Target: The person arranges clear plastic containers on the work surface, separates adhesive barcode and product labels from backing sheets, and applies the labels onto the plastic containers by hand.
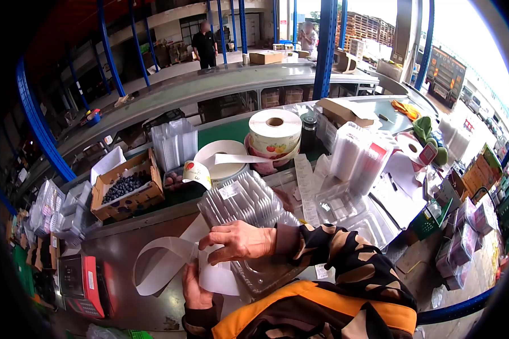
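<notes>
My left hand is closed on a curling strip of white label backing, low on the metal work surface. Just above and to the right, my right hand reaches across the strip, fingers bent, with its fingertips at the backing's edge; whether it pinches a label is too small to tell. Beneath my right wrist lies a clear plastic container. Stacked clear lids stand behind it. Further back are a label roll and a taller stack of label rolls.
A cardboard box of dark grapes stands at left, with a red scale nearer me. More clear containers, papers and a green basket are on the right. Two people stand beyond the conveyor.
</notes>
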Demonstrator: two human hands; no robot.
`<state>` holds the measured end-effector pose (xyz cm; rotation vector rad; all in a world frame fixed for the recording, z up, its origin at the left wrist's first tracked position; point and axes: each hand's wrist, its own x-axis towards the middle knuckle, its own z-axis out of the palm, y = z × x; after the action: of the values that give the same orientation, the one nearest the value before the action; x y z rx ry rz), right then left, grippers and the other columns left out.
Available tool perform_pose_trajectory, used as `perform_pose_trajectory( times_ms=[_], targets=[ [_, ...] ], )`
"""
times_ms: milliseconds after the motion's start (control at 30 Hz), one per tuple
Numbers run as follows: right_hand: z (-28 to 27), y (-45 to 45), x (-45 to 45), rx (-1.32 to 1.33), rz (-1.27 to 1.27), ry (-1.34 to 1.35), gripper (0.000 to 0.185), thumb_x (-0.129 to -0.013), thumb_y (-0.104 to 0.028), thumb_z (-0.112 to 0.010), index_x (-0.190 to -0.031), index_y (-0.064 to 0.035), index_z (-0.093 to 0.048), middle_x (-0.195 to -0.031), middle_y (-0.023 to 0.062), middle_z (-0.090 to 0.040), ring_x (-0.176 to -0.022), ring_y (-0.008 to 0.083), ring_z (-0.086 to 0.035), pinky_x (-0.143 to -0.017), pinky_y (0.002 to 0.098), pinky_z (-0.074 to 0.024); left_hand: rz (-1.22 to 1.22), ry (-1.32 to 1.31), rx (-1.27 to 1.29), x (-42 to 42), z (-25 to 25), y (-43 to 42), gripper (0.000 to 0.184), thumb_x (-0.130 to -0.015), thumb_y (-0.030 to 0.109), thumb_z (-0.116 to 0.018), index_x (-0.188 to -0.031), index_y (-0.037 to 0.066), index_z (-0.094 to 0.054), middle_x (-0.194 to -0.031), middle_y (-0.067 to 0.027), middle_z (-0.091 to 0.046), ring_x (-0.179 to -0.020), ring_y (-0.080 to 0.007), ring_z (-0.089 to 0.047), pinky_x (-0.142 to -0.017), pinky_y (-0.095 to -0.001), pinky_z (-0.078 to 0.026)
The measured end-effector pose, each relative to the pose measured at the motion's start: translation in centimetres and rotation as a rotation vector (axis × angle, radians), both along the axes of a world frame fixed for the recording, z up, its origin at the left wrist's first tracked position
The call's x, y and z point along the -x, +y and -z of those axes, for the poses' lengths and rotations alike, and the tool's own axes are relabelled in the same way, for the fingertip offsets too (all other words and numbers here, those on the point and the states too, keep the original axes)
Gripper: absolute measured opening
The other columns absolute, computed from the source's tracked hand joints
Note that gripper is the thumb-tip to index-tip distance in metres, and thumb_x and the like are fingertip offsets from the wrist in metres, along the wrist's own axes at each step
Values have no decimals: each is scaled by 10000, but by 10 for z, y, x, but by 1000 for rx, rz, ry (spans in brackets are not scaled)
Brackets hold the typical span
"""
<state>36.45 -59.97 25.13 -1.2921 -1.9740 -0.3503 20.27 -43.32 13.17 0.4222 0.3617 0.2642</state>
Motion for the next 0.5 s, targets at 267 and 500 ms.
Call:
perform_pose_trajectory(
  times_ms=[267, 500],
  targets=[
    [-11, -41, -65, -149, 440, 978, 142, -838, -126, -756, -856, -15, -669, -848, 26, -685, -768, 59, -609, -651, 218, -490, -637, -197, -368, 37, -57, 59, 435, -961, 245, -526, -1335, 25, -500, -1370, -110, -537, -1259, -228, -510, -1042, -394, -429],
    [31, -37, -116, 325, 640, 908, 249, -802, -184, -776, -904, 29, -699, -783, 73, -693, -689, 104, -612, -655, 262, -510, -680, -658, -723, 110, -146, 132, 629, -812, 91, -504, -1374, -71, -273, -1234, -113, -480, -1245, -214, -446, -1165, -454, -267]
  ],
)
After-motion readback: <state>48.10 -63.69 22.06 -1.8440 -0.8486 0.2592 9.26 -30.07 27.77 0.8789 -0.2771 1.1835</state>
